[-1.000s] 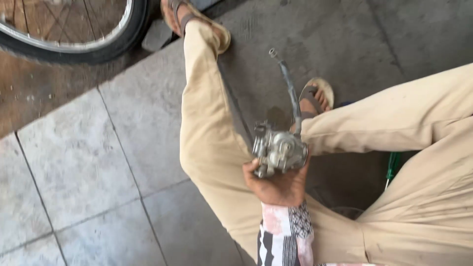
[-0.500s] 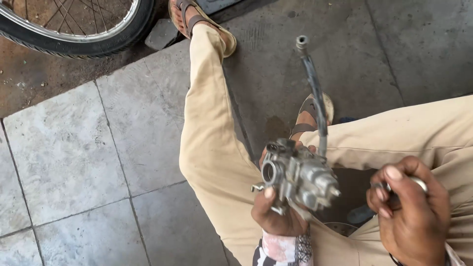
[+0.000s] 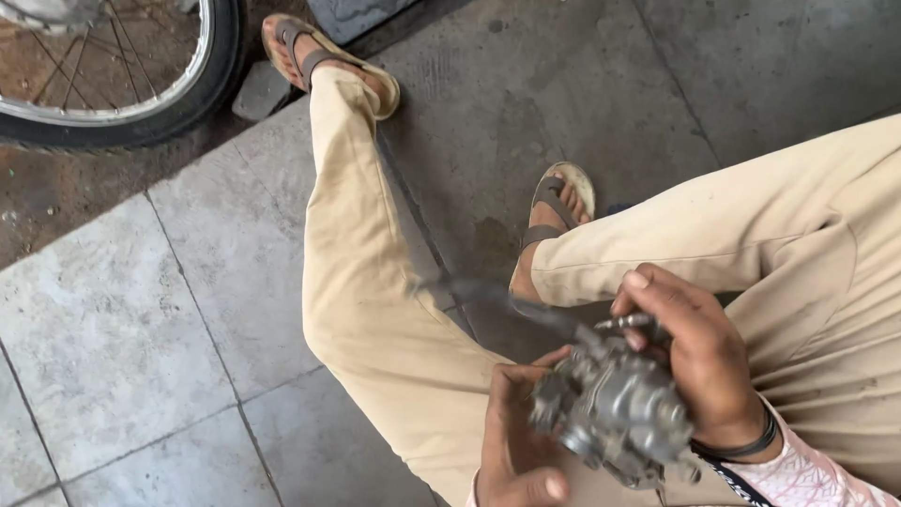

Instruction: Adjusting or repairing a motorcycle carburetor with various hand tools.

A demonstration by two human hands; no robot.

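Note:
A grey metal carburettor (image 3: 615, 408) sits low in the head view, over my lap. My left hand (image 3: 516, 446) grips its left side from below, thumb up against the body. My right hand (image 3: 694, 357) lies over its top and right side, fingertips on a small metal stub at the top. A dark cable (image 3: 497, 296) runs up and left from the part, blurred by motion. My legs in beige trousers (image 3: 375, 310) are spread below it.
Grey paving slabs (image 3: 122, 338) cover the ground to the left. A spoked wheel with a black tyre (image 3: 202, 84) stands at the top left, with a small grey block (image 3: 261, 91) beside it. My sandalled feet (image 3: 324, 56) rest on dark stained concrete.
The carburettor has moved lower and to the right. My right hand, apart from it before, now rests on its top. The cable swung from upright down to the left.

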